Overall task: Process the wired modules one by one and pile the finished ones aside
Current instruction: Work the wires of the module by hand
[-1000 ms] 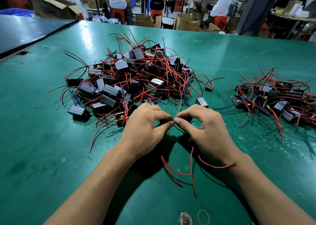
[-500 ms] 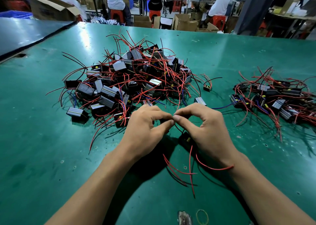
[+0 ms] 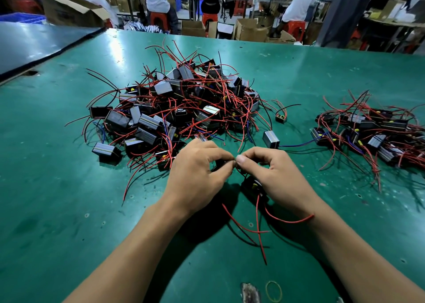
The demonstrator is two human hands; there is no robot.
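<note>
A green workbench (image 3: 69, 187) fills the view. At its near middle the left hand (image 3: 195, 178) and right hand (image 3: 276, 178) meet fingertip to fingertip, thumbs and forefingers pinching the thin leads of one wired module (image 3: 253, 184). It is small and black with a yellow part, sits under the right palm, and trails red wires toward the person. Beyond the hands lies a large tangled pile (image 3: 179, 109), and a smaller pile (image 3: 372, 130) lies far right.

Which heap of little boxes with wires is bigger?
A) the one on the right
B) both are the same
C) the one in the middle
C: the middle heap spreads wider and stacks higher than the right heap on the green table.
</note>
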